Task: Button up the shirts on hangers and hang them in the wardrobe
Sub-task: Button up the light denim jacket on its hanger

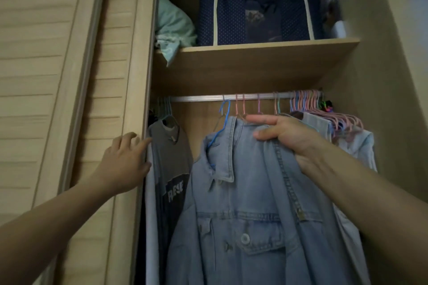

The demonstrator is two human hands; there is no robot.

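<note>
A light blue denim shirt (250,203) hangs on a blue wire hanger (223,120) whose hook sits at the silver wardrobe rail (199,99). My right hand (284,136) grips the shirt's right shoulder near the collar, fingers over the top and thumb at the front. The front placket looks closed, and one chest-pocket button shows. My left hand (126,164) rests with relaxed fingers on the edge of the sliding wardrobe door (111,122), holding nothing.
A grey T-shirt (171,169) hangs left of the denim shirt. More pale garments and several pink and blue hangers (324,111) crowd the rail's right end. The shelf (254,62) above bears a navy storage box (254,14) and bundled mint cloth (173,28).
</note>
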